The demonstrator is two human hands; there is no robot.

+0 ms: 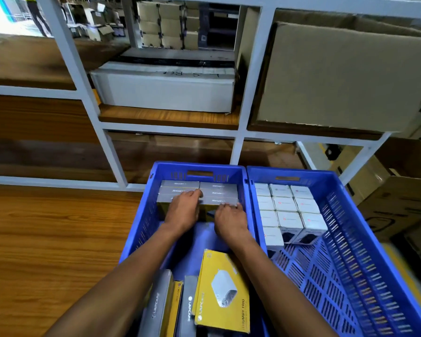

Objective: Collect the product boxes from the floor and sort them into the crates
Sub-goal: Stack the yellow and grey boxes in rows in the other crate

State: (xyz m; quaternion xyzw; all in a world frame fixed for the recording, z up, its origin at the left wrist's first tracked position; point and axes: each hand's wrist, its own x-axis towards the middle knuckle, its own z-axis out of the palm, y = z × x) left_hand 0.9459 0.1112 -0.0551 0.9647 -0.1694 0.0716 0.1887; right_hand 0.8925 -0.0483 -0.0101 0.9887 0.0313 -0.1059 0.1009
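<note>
Two blue crates stand side by side on the floor. In the left crate, grey and yellow boxes stand in rows against the far wall. My left hand and my right hand both rest on the nearest row, fingers curled over the box tops. Closer to me in the same crate lies a loose yellow box beside some grey boxes standing on edge. The right crate holds several small white boxes packed in rows at its far left.
A white metal rack with wooden shelves stands right behind the crates, holding a white carton and a large brown carton. More brown cartons sit on the floor at right. Wooden floor lies to the left.
</note>
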